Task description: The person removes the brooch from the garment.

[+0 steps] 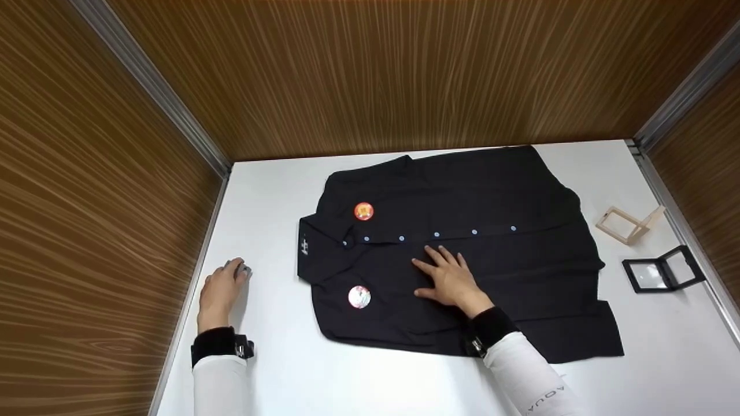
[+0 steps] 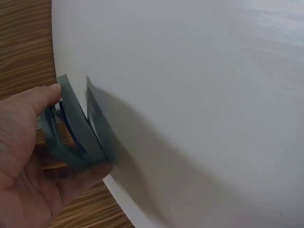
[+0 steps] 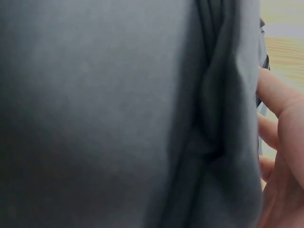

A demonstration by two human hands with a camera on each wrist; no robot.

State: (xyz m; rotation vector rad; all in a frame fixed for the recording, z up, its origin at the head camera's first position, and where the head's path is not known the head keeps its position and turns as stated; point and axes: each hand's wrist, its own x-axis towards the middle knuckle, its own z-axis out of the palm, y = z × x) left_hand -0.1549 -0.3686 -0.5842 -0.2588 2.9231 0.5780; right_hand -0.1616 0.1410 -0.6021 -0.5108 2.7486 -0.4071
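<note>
A black button-up shirt point(image 1: 532, 277) lies spread on the white table, collar to the left, pale buttons down its front. One round orange badge point(image 1: 363, 211) and one pale round badge point(image 1: 359, 297) sit on its chest. My right hand point(image 1: 452, 283) rests on the shirt front below the buttons, fingers spread. In the right wrist view, dark folded cloth point(image 3: 232, 118) covers most of the picture beside the fingers. Left of the collar, my left hand point(image 1: 219, 294) grips a small grey-green, frame-like thing point(image 2: 76, 128) between thumb and fingers, close over the table; its exact kind I cannot tell.
On the table's right side stand a wooden folding frame point(image 1: 618, 225) and a black folding frame point(image 1: 665, 271) with clear panes. Wood-grain panels point(image 1: 370, 75) wall the white table point(image 1: 272, 208) at the back and sides.
</note>
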